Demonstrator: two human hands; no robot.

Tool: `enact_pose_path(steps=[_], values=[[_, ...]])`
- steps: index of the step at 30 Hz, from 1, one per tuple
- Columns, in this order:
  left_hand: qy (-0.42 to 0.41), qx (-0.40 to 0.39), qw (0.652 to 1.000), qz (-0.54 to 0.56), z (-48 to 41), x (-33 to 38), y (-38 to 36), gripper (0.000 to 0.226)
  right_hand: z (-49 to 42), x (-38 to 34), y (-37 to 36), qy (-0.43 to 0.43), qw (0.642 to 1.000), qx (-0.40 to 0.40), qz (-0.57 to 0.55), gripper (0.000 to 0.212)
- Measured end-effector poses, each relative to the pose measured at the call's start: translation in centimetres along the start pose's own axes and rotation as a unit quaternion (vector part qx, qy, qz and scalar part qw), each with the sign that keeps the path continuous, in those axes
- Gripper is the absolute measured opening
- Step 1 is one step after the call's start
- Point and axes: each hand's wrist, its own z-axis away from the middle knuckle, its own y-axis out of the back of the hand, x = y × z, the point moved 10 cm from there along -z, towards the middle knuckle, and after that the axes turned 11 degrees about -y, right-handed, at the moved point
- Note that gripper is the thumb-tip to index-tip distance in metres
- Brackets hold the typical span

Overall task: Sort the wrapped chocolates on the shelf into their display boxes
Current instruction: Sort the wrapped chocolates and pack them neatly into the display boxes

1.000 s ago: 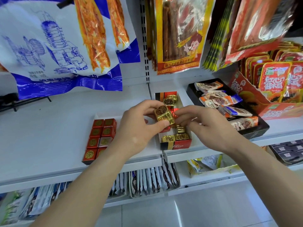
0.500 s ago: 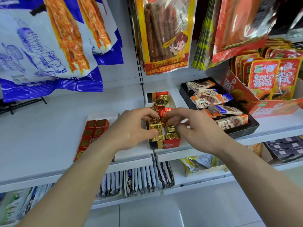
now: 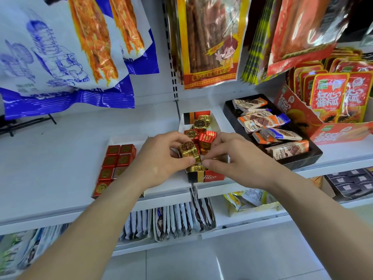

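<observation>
over the middle display box (image 3: 210, 176) on the shelf (image 3: 50, 158), left hand (image 3: 161, 160) pinches a gold-wrapped choc (image 3: 189, 151) btwn thumb & fingers, just above the loose ones inside. right hand (image 3: 238, 158) curls in right beside it, cant tell if its gripping anything. red chocs (image 3: 119, 158) lined up further left.

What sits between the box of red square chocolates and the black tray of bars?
In the head view, the Tileo display box of wrapped chocolates, with left hand, pinching a gold chocolate, and right hand over it.
</observation>
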Motion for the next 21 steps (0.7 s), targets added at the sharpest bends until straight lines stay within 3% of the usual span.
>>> enact_pose_path(steps=[4, 8, 15, 21], values=[[-0.007, 0.022, 0.999, 0.031, 0.3, -0.5, 0.0, 0.041, -0.5, -0.2, 0.0, -0.015, 0.999, 0.028, -0.016, 0.013], [-0.009, 0.045, 0.998, 0.047, 0.7, -0.7, -0.1, 0.039, -0.7, -0.3, 0.3, -0.030, 0.997, -0.001, -0.073, 0.013], [-0.014, 0.060, 0.997, 0.035, 1.5, -0.7, -0.4, 0.042, -0.4, -0.5, 0.3, -0.084, 0.994, -0.028, -0.060, 0.012], [-0.007, 0.087, 0.996, 0.032, 1.7, -0.7, -0.2, 0.046, -1.0, 0.7, 0.9, -0.131, 0.990, 0.032, -0.034, 0.022]])
